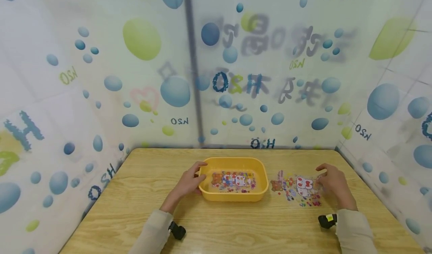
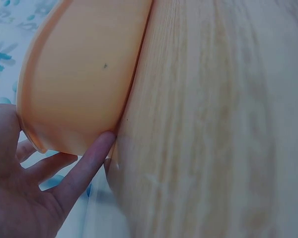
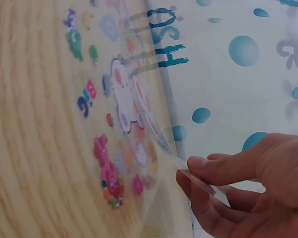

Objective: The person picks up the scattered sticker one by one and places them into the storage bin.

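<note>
A yellow plastic tray (image 1: 233, 197) with raised walls and rounded corners stands on the wooden table. My left hand (image 1: 189, 179) holds its left end; in the left wrist view, fingers (image 2: 84, 171) spread along the outer wall, one reaching down near the table. Inside the tray lies a clear printed sheet (image 1: 233, 181) with cartoon bears and small colourful figures. To the right of the tray, my right hand (image 1: 334, 182) pinches the right edge of a similar clear printed sheet (image 1: 303, 188). In the right wrist view, thumb and fingers grip its raised edge (image 3: 208, 187).
The light wooden table (image 1: 141, 194) reaches back to a curtain (image 1: 209, 115) printed with blue and green bubbles, which also hangs along both sides. A black wrist camera (image 1: 177, 230) is on the left sleeve, and another camera (image 1: 327, 221) on the right.
</note>
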The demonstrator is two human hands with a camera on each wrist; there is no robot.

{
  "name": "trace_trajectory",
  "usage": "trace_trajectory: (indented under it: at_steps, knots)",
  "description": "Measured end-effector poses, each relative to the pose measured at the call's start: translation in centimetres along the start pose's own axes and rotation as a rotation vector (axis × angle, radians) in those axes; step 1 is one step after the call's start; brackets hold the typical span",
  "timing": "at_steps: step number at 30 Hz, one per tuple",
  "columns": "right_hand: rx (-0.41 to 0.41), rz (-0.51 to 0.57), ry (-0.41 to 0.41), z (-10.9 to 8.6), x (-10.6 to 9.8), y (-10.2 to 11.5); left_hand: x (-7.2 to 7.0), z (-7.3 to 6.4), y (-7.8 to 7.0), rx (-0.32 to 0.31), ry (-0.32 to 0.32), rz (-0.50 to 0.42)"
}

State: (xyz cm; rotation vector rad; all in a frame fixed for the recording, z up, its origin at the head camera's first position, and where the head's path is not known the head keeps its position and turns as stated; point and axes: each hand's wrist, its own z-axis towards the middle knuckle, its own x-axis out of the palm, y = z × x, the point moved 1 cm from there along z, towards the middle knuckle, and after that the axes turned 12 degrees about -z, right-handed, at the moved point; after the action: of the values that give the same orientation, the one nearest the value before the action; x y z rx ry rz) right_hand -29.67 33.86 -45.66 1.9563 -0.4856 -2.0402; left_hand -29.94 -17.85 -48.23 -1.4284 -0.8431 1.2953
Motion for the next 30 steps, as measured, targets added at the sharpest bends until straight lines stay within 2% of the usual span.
trace_trajectory:
  at_steps: [9, 14, 23, 30]
  knots:
    - [-0.019, 0.052, -0.017, 0.1, -0.8, -0.3, 0.1, 0.0, -0.1, -0.006, -0.001, -0.01]
    - [-0.038, 0.066, -0.071, -0.1, -1.4, 0.1, 0.1, 0.0, 0.0, -0.015, -0.009, -0.007]
    - [-0.065, 0.203, -0.101, -0.8, -2.6, 1.3, 0.0, 0.0, 0.1, -0.01, -0.005, -0.015]
    - [-0.095, 0.202, -0.177, -1.4, -4.0, 2.6, 0.0, 0.1, 0.1, -0.01, -0.011, -0.015]
